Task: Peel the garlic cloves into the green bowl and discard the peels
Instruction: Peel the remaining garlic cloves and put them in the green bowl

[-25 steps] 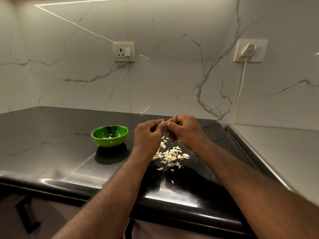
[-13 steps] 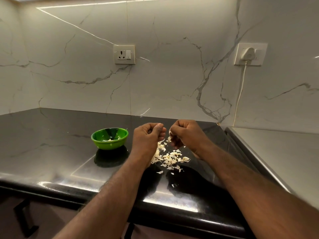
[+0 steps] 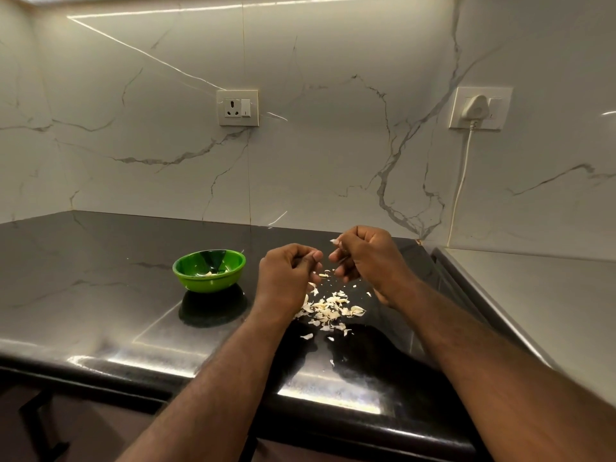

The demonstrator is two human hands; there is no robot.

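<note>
Peel scrap (image 3: 333,241), seemingly, in right hand (image 3: 366,258) above peels (image 3: 330,308)

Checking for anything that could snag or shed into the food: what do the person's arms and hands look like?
Both forearms are bare, with no sleeves in view. The left hand and right hand are ungloved; no watch, bracelet or ring shows from this angle.
</note>
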